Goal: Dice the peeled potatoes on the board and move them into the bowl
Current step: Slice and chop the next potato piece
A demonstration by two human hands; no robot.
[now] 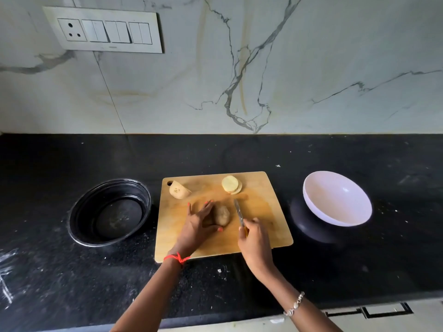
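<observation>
A wooden cutting board [263, 226] lies on the black counter. My left hand [200, 224] rests on the board with fingers spread, touching the left side of a potato piece [221, 214] at the board's middle. My right hand [254, 238] grips a small knife [238, 209] whose blade points away from me, just right of that piece and apart from it. A potato half [178, 190] lies at the board's far left corner. A short stack of potato slices [231, 185] sits at the far middle. The white bowl [335, 200] stands tilted to the right of the board and holds nothing.
A black round container [110, 212] sits left of the board. The marble wall with a switch panel [105, 29] rises behind the counter. The counter's front edge and a drawer front [374, 312] lie near my right forearm.
</observation>
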